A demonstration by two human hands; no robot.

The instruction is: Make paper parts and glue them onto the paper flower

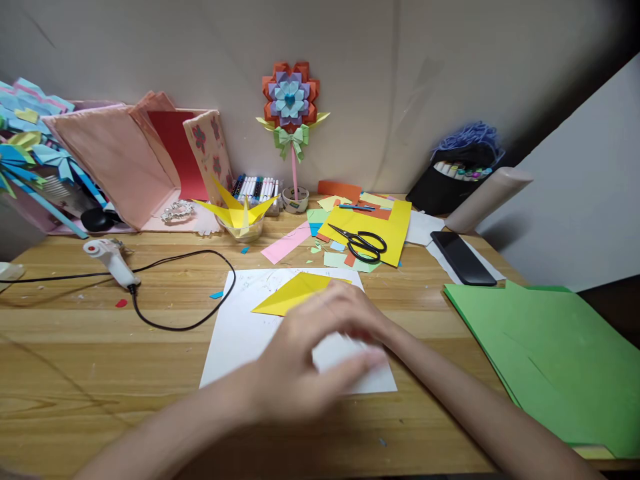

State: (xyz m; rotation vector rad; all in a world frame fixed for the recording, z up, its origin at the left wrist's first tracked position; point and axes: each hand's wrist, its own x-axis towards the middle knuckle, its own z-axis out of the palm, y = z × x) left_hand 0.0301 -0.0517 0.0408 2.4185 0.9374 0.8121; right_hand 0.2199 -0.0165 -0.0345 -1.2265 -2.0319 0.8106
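A folded piece of yellow paper (287, 295) lies on a white sheet (235, 347) with faint marks near its top edge. My left hand (300, 360) is raised over the sheet, blurred by motion, its thumb held apart from its curved fingers and nothing visible between them. Behind it, my right hand (367, 312) is at the right end of the yellow paper. My left hand covers most of its fingers, so their grip is hidden.
Black-handled scissors (367, 245) rest on yellow card (400, 230) amid paper scraps. A glue gun (113, 263) with a looping cable (185, 328) lies left. Green sheets (550, 353) and a phone (463, 258) lie right. A paper flower (290, 100) stands behind, near a yellow folded-paper shape (237, 213).
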